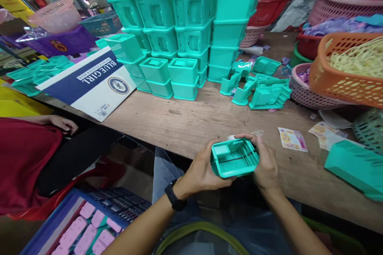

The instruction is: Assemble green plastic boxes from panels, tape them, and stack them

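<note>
My left hand (pixel 200 172) and my right hand (pixel 265 163) both grip a small teal plastic box part (pixel 234 158) at the near edge of the wooden table (pixel 185 123). Its open, ribbed inside faces up toward me. My left fingers curl round its left side, and my right fingers wrap its right side and top edge. A black watch sits on my left wrist. Sticker sheets (pixel 292 139) lie on the table just right of my hands.
Tall stacks of teal boxes (pixel 176 28) fill the table's back, with loose teal parts (pixel 263 87) beside them. Baskets (pixel 344 75) crowd the right; a teal piece (pixel 356 167) lies near right. A blue and white carton (pixel 89 81) lies left. Another person's hand (pixel 61 122) rests at left. A crate of pink pieces (pixel 86 231) sits below.
</note>
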`<state>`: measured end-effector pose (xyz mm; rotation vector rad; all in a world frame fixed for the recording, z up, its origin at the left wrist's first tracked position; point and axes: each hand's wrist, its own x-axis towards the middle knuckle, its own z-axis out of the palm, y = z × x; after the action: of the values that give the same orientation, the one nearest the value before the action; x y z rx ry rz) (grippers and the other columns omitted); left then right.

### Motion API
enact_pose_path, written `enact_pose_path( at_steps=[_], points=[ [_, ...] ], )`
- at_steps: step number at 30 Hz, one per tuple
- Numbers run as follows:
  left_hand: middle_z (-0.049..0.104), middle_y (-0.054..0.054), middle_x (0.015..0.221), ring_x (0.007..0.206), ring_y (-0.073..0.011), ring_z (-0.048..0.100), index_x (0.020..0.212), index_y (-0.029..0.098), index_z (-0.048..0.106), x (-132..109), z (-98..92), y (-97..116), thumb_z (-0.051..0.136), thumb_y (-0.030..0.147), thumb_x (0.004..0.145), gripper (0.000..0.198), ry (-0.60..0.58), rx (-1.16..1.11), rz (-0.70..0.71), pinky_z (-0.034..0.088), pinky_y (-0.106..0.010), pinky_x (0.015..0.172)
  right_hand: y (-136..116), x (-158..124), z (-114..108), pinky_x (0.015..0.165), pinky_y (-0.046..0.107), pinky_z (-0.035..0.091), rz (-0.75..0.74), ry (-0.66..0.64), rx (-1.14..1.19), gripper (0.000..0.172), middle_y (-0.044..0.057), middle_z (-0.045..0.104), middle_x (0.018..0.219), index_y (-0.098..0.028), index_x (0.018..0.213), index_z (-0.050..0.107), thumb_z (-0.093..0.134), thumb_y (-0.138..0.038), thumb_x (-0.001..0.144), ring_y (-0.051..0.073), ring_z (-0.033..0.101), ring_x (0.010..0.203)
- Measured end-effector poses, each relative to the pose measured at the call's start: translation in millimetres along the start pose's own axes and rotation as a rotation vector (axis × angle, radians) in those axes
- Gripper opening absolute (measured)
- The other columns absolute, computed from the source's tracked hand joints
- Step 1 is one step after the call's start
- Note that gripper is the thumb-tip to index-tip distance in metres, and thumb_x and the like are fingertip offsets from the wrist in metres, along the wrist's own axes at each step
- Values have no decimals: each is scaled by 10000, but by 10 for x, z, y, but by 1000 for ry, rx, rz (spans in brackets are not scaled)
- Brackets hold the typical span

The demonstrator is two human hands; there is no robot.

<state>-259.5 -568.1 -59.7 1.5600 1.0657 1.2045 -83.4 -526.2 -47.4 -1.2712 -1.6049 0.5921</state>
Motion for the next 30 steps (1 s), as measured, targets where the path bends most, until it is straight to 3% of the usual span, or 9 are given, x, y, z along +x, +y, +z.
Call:
enact_pose_path(
  at_steps=[6,10,14,17,19,23,27,30],
  points=[
    [743,-71,1134,1018,-281,722,1218,196,579,15,-23,36,948,368,619,724,45,73,-33,572,-402,927,49,-45,36,847,354,495,-31,36,-53,525,19,803,952,-254,948,780,306,-440,1075,224,711,867],
    [739,-70,1110,994,-273,717,1195,182,587,22,-27,41,950,379,604,721,45,50,-39,568,-382,891,29,13,-35,785,348,498,-46,-50,-53,519,29,799,960,-247,992,766,297,-448,1089,226,712,869],
    [721,-69,1105,996,-267,704,1194,177,574,16,-21,36,960,368,603,731,40,52,-67,566,-376,887,-171,63,-81,909,420,457,-277,-137,-320,537,99,779,1148,-189,1134,748,276,-446,1120,293,688,1093],
    [683,-93,1197,1099,-286,674,1220,180,573,13,-36,37,926,303,623,704,49,86,15,558,-408,972,-388,3,6,899,463,415,-447,-184,-569,588,137,771,1176,-135,1213,717,212,-427,1134,322,691,1014],
    [663,-109,1229,1136,-292,655,1229,176,572,10,-44,40,844,239,670,625,61,110,70,549,-427,1006,-505,-53,100,861,452,404,-519,-204,-658,597,140,776,1122,-120,1169,721,210,-427,1133,314,686,923],
    [680,-115,1144,1051,-286,672,1148,169,576,0,-37,45,693,201,720,445,47,112,79,560,-409,924,-592,-92,239,816,434,390,-577,-168,-754,558,135,759,931,-133,979,721,251,-399,1120,312,658,820],
    [658,-50,931,828,-217,631,969,194,553,-3,-28,45,711,220,697,316,98,165,61,540,-337,776,-587,-63,296,792,423,384,-585,-112,-779,520,99,708,749,-197,780,659,259,-276,1102,293,637,730],
    [664,-47,946,841,-215,632,969,193,554,-10,-29,49,740,223,681,345,105,154,66,537,-333,788,-598,-58,285,807,426,395,-563,-115,-745,542,100,715,754,-194,783,667,242,-276,1108,290,646,727]
  ],
)
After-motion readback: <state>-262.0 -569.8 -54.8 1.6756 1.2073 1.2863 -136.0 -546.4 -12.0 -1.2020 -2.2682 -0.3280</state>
